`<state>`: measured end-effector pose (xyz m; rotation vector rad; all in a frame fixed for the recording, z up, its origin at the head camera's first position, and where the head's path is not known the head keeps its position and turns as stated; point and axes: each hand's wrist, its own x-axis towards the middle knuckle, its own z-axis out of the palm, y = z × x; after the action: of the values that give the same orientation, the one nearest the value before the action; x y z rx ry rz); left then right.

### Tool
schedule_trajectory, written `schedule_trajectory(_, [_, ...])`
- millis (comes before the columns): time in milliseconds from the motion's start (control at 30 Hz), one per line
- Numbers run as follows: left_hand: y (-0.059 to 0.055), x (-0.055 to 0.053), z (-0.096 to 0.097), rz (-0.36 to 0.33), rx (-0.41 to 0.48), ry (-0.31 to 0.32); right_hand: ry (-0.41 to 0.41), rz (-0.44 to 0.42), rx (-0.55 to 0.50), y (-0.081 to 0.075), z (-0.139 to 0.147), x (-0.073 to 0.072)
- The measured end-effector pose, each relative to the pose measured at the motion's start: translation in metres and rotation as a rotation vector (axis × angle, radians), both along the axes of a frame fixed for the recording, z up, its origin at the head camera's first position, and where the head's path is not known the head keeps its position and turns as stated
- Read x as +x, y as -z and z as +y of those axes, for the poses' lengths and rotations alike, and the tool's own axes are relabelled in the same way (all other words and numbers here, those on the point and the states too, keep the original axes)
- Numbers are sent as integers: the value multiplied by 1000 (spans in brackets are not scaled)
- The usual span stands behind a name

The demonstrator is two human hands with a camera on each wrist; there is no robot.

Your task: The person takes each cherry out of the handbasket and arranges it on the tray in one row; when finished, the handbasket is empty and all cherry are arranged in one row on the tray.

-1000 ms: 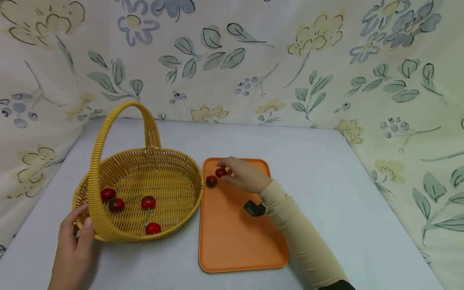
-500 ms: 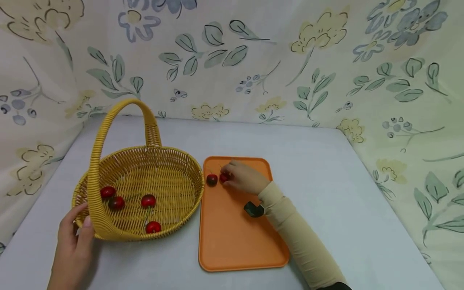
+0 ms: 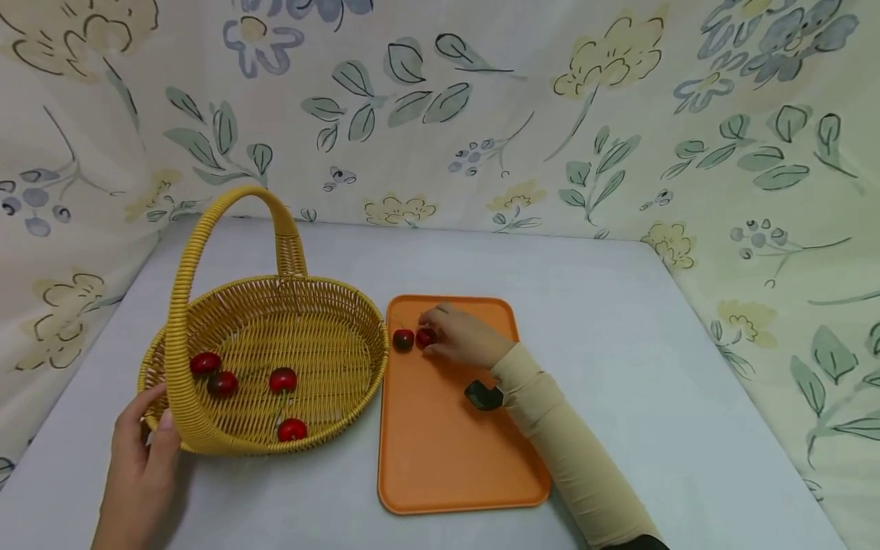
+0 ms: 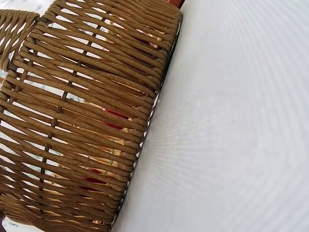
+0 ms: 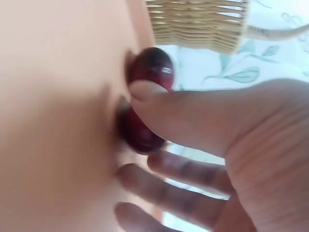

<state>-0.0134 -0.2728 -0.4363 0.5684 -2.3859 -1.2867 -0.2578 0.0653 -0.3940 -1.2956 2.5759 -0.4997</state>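
My left hand (image 3: pixel 140 458) grips the near left rim of a yellow woven basket (image 3: pixel 316 344), thumb on one side and fingers on the other. Several dark red cherries lie in the basket, among them one cherry (image 3: pixel 283 380) near its middle. Over the upper left of an orange tray (image 3: pixel 447 443), my right hand (image 3: pixel 469 336) pinches a cherry (image 3: pixel 426 338) between thumb and fingers. In the right wrist view the thumb covers part of that cherry (image 5: pixel 140 133). A second cherry (image 3: pixel 403 340), with a thin stem, sits just left of it on the tray.
The basket's tall arched handle (image 3: pixel 182 305) rises on its left side. The tray stands right against the basket's right edge. Both are on a white table (image 3: pixel 584 305), with a floral cloth (image 3: pixel 481 114) hanging behind and at the sides.
My right hand has shifted slightly right and nearer to me, with the cherry in its fingers, then stayed there. The left hand and basket have kept their place.
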Motion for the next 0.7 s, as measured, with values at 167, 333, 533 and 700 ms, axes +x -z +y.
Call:
schedule_trajectory(167, [0, -1, -2, -3, 2, 0, -17, -1, -49, -26, -1, 4])
schedule_trajectory(333, [-2, -1, -2, -35, 11, -12, -130, 52, -41, -64, -29, 18])
schedule_trajectory(533, [0, -5, -3, -18, 20, 18, -294, 33, 95, -91, -85, 35])
schedule_trajectory(700, [3, -11, -3, 23, 35, 74, -399, 25, 233, -84, -126, 42])
